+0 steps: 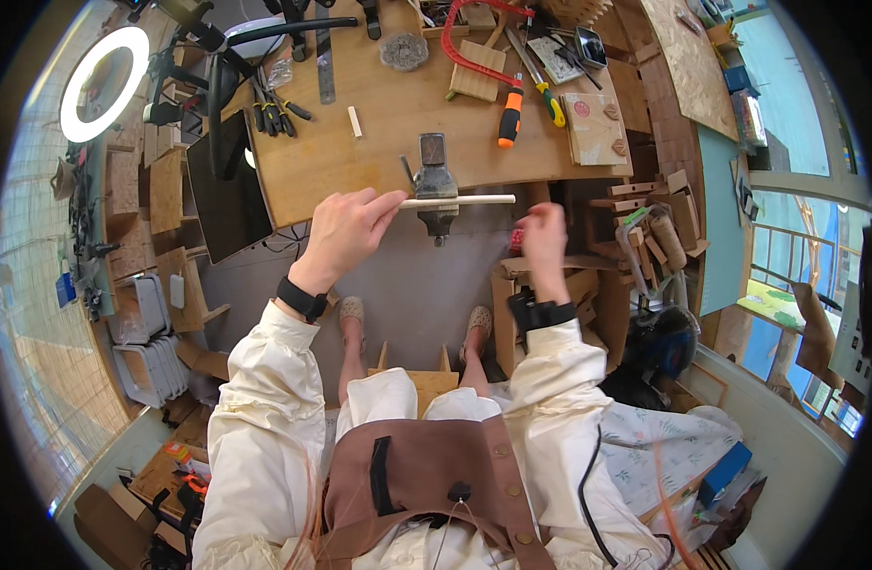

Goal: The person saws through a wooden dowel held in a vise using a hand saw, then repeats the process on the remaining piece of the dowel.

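My left hand (358, 228) grips the left end of a pale wooden stick (466, 199), which lies level across a metal vise (435, 174) at the desk's front edge. My right hand (544, 237) is right of the stick's free end, apart from it, fingers curled and slightly blurred. A small red object (517, 240) shows beside it; I cannot tell whether it is held. A short pale offcut (354, 122) lies on the desk behind the vise.
The wooden desk (324, 157) holds pliers (271, 112), a steel ruler (325, 71), a red-framed saw (455, 47), screwdriver (510, 119), file (548, 100) and wooden blocks. A ring light (75, 95) and dark monitor (218, 204) are left. A cardboard box (607, 328) of offcuts stands below right.
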A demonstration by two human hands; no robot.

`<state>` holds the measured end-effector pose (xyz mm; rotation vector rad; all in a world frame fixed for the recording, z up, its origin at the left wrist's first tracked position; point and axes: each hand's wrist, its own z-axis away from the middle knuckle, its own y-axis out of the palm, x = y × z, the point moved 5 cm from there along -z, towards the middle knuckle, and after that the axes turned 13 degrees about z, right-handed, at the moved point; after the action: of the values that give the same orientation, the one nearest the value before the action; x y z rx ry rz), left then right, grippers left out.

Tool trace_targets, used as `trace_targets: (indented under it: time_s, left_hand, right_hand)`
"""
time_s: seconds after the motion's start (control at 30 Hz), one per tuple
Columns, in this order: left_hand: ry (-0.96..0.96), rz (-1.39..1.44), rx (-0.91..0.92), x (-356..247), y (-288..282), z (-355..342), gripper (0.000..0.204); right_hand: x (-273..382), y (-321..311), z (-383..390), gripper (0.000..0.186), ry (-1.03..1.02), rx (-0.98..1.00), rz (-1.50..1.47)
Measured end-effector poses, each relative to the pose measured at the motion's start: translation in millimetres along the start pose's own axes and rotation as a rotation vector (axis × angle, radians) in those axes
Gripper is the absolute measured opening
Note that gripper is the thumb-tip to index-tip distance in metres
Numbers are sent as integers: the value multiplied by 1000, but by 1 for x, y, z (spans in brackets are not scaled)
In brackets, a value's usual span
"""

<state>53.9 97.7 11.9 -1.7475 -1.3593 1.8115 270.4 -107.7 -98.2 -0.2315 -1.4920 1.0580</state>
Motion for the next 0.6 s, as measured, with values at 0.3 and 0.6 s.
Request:
trace_targets:
  time_s: [0.3,0.6]
  left_hand:
    - [126,-120,15,-42,24,-13,37]
    - [473,-336,362,-36,75,-38,6]
  right_hand:
    - [104,-17,-129,29,-400,-116,509]
    - [43,-43,-35,18,-130,-260,-119]
